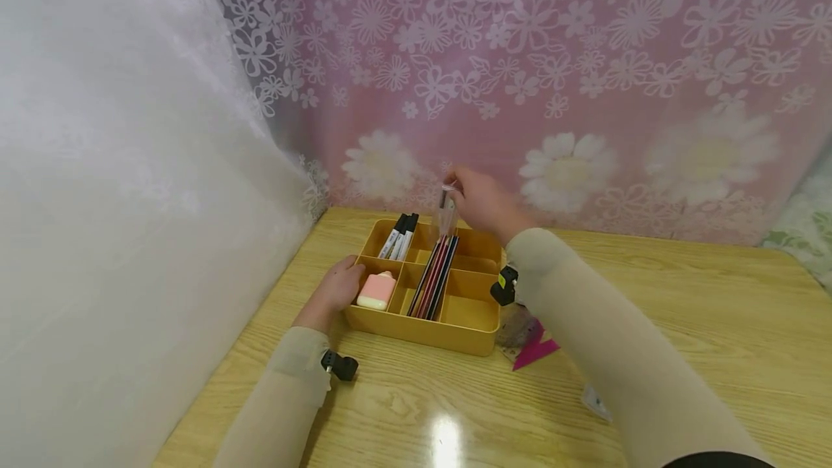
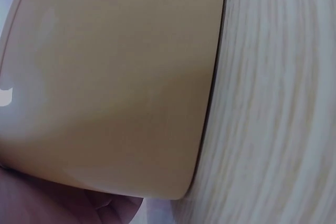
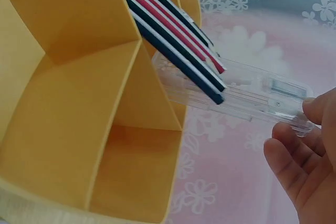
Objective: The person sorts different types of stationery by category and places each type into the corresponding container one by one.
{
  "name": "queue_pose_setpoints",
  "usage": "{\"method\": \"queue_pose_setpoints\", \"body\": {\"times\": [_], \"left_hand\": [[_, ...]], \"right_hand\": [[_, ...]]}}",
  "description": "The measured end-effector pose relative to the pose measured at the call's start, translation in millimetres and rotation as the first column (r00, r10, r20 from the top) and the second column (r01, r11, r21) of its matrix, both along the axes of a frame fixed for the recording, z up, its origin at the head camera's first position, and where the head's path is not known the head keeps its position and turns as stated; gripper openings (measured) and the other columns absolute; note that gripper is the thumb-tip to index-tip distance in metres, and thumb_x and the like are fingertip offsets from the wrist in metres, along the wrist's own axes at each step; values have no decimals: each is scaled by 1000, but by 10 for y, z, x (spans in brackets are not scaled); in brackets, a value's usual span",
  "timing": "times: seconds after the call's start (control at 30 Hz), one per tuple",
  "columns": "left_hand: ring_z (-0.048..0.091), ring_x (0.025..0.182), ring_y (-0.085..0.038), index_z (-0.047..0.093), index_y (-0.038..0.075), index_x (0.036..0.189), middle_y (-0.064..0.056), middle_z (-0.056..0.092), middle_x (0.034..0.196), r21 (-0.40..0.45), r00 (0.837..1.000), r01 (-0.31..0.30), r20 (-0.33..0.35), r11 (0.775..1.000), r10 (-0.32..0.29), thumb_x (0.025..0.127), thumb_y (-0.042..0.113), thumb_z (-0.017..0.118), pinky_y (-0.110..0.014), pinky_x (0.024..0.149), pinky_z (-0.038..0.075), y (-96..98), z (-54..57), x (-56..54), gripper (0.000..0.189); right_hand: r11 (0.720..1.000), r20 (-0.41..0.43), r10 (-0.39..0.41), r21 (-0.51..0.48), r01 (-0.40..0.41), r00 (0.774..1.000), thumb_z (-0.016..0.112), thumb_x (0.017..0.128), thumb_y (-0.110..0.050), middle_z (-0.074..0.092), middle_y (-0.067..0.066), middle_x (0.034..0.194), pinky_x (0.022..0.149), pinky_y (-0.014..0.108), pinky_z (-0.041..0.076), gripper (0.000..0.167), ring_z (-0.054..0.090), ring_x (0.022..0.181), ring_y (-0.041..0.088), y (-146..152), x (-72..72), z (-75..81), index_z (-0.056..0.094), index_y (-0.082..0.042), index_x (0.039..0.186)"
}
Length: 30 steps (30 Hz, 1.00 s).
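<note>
A yellow desk organizer (image 1: 416,326) with several compartments stands on the table. My left hand (image 1: 339,284) grips its left wall at the rim; part of this hand (image 2: 63,203) shows at the corner in the left wrist view. My right hand (image 1: 479,197) pinches the upper end of a long clear plastic case (image 3: 247,95) between thumb and fingers. The case's lower end dips into a back compartment, behind several pencils (image 3: 176,40). Those pencils lean in the front middle compartment. Black-capped markers (image 1: 398,238) fill the back left one, and a pink-and-cream bottle-shaped thing (image 1: 377,290) lies in the front left one.
Right of the organizer lie a magenta flat piece (image 1: 536,349) and a greyish pouch-like thing (image 1: 518,326). A small white item (image 1: 595,403) is partly hidden by my right sleeve. A flowered pink curtain (image 1: 455,78) hangs behind the table, a white sheet (image 1: 130,165) at left.
</note>
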<state>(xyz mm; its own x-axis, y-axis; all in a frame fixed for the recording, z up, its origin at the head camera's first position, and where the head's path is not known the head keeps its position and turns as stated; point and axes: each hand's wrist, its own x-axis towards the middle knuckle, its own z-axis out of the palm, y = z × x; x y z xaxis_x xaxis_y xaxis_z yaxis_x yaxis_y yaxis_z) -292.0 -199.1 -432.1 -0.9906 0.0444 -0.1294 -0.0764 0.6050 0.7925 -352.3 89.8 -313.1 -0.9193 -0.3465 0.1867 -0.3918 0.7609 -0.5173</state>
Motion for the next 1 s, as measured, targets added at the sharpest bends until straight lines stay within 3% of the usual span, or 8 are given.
{"method": "queue_pose_setpoints", "body": {"times": [0.37, 0.57, 0.8, 1.0], "left_hand": [[43, 138, -37, 47, 3, 147, -19, 49, 148, -6, 1000, -6, -5, 1000, 5, 110, 28, 31, -56, 115, 30, 15, -5, 1, 48], [43, 139, -37, 46, 3, 148, -19, 49, 149, 5, 1000, -9, 0, 1000, 9, 110, 28, 32, -56, 115, 30, 15, -10, 10, 48], [44, 138, -37, 48, 2, 147, -19, 50, 147, 4, 1000, -8, -16, 1000, 8, 110, 27, 32, -55, 115, 31, 7, -35, 8, 48], [42, 139, -38, 46, 3, 149, -19, 48, 149, -4, 1000, -14, -7, 1000, 14, 110, 29, 32, -56, 116, 30, -7, -10, 18, 49]], "right_hand": [[1000, 99, 26, -11, -25, 995, 50, 108, -20, 63, 12, 119, 65, 35, 51, 22, 58, 81, 26, 12, -36, -236, 55, -12, 128], [999, 145, 39, -15, -37, 989, 49, 108, -21, 62, 10, 122, 83, 40, 55, 20, 62, 98, 25, -20, -19, -331, 56, -15, 126], [999, 126, 33, 22, -36, 991, 46, 108, -16, 63, 11, 124, 90, 44, 52, 24, 60, 101, 27, -30, -16, -378, 57, -12, 129], [1000, 119, 22, 9, -24, 993, 43, 109, -15, 55, 13, 141, 107, 51, 43, 34, 54, 126, 32, 20, -30, -351, 53, -9, 141]]}}
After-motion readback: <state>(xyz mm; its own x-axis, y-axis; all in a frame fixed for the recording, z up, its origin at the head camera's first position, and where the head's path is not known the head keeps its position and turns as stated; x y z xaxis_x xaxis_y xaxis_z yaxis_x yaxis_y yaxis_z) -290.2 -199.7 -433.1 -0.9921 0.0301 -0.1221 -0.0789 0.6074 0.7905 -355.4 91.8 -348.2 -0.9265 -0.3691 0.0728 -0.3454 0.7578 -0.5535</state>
